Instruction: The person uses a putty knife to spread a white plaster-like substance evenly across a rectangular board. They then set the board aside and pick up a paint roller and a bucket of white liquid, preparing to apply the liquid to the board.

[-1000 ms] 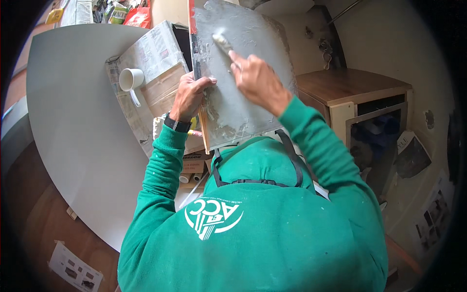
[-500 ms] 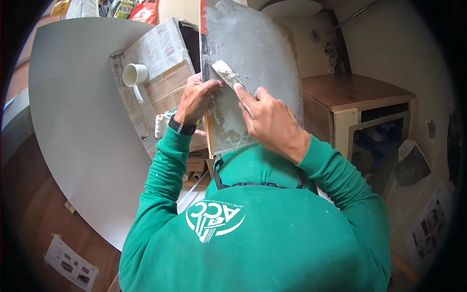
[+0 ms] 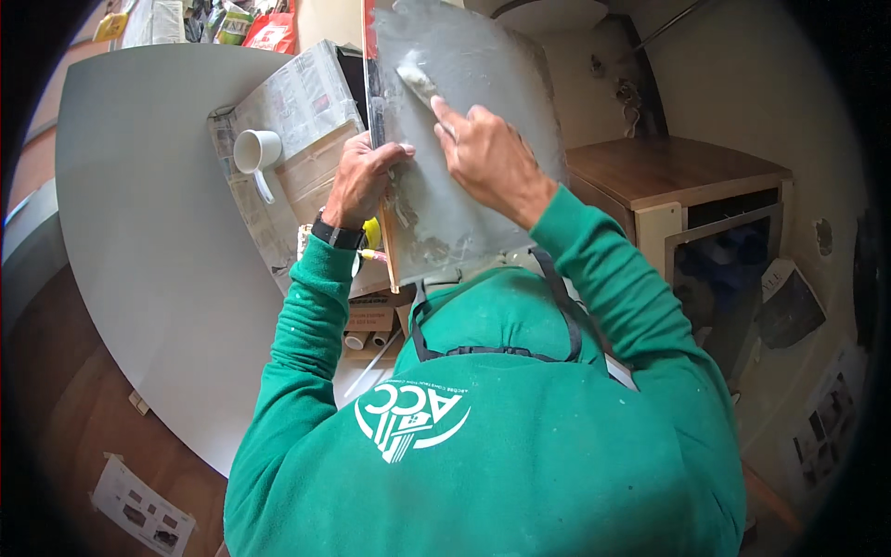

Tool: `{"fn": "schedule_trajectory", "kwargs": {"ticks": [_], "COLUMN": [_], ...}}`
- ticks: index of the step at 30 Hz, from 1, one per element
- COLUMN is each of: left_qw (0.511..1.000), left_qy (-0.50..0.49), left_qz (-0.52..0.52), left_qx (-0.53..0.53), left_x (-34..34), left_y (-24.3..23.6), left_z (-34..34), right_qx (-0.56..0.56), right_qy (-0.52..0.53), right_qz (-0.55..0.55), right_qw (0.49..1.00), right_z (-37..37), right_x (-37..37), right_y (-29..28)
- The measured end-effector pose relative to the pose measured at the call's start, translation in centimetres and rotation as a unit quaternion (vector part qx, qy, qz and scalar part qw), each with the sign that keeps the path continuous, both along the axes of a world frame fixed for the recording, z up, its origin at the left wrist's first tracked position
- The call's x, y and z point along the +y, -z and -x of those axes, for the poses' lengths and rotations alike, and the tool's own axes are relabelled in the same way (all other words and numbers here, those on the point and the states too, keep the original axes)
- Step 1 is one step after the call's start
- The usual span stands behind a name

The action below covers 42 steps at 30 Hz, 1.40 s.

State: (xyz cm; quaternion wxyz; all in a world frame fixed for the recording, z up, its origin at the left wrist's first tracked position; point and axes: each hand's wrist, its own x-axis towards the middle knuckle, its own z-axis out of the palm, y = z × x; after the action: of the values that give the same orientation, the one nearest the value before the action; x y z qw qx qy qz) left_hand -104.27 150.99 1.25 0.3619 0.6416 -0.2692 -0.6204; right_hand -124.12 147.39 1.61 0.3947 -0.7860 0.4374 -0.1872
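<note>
A person in a green sweatshirt [image 3: 557,446], seen from above, works with both bare hands on a flat, grey-faced board [image 3: 483,84] that stands at a slant in front of their body, its lower edge close to their waist. The left hand [image 3: 360,178], with a dark watch [image 3: 336,234] at its wrist, grips the board's left edge, thumb lying over the face; the other fingers are mostly hidden. The right hand [image 3: 494,165] is closed around a putty knife [image 3: 417,80], index finger stretched along it toward the blade (the handle is hidden inside the fist). The blade, coated in pale paste, lies against the board's upper left area, above the left hand. The board's face is smooth in parts, with rough, darker patches near the bottom. To the left, a white dipper [image 3: 257,150] with a long handle rests on a newspaper-covered surface [image 3: 302,91], beside a broad, pale curved panel [image 3: 153,213]. To the right stands a brown wooden cabinet [image 3: 677,169], its open front holding something blue.
</note>
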Motion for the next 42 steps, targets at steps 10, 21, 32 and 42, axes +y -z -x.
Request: {"fn": "schedule_trajectory", "kwargs": {"ticks": [10,21,32,42], "left_qw": [0.999,0.996,0.995,0.995], "left_qy": [0.042,0.090,0.092,0.092], "left_qz": [-0.003,-0.006,-0.021,0.000], "left_qx": [0.007,-0.001,-0.017,-0.041], "left_x": [0.9,1.4,1.8,2.4], "left_y": [1.2,1.1,0.2,0.5], "left_z": [0.8,0.7,1.1,1.5], "right_qx": [0.009,-0.071,0.090,0.069], "right_qy": [0.036,0.052,-0.073,-0.107], "right_qz": [0.110,0.153,0.236,0.219], "right_qw": [0.993,0.984,0.965,0.967], "right_z": [-1.4,-2.5,-1.5,-2.0], "right_x": [-2.5,-7.7,-9.5,-8.9], "right_y": [2.5,5.3,3.4,3.7]}}
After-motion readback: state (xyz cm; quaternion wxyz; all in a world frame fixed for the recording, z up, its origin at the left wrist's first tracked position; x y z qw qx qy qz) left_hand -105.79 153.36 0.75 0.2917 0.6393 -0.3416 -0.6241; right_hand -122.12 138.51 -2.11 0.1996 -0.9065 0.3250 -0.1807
